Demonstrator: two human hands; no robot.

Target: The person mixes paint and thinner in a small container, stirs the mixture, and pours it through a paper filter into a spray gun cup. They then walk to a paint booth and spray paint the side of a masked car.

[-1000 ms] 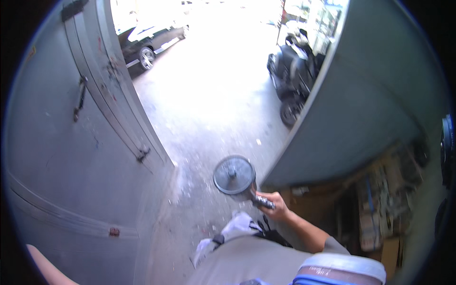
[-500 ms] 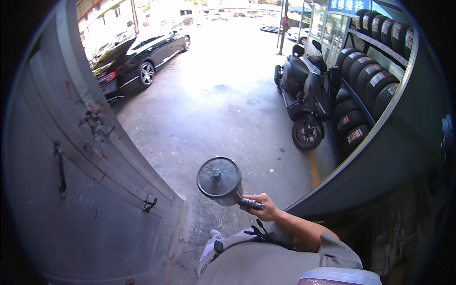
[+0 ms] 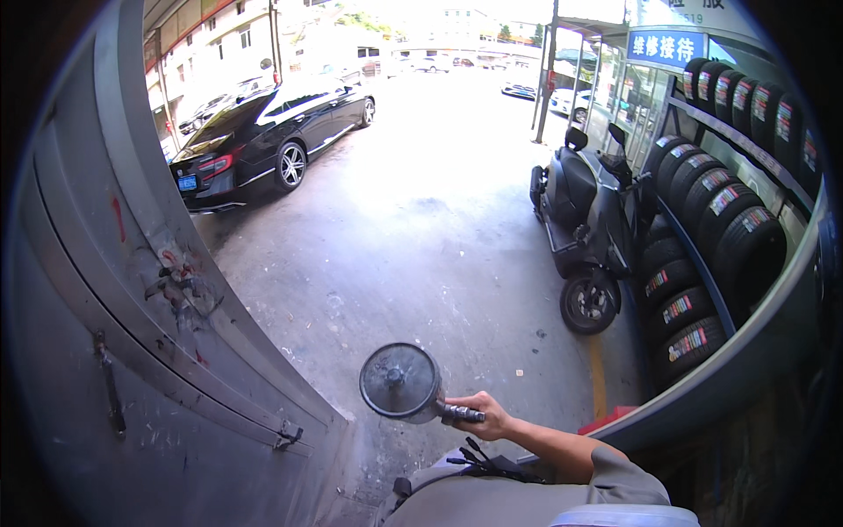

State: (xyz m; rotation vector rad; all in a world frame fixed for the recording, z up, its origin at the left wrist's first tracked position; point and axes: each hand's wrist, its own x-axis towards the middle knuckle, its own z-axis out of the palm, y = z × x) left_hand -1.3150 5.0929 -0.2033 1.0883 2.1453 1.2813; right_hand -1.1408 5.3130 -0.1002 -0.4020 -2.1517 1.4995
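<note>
Spray gun (image 3: 424, 386) up in air over concrete floor (image 3: 413, 281), just right of grey door's (image 3: 193, 395) bottom corner; carrying step, it seems. Next move likely calls for level cup (image 3: 399, 391), steady wrist. Lid (image 3: 382, 364) faces up; long axis crosswise, cup left, handle (image 3: 470, 415) right; nozzle direction, can't tell. Right hand's (image 3: 486, 415) fingers curl round handle, tips partly hidden. Left hand out of view. Beyond: scooter (image 3: 572, 189), racked tyres (image 3: 742, 250) right, black car (image 3: 255, 145) left.
</note>
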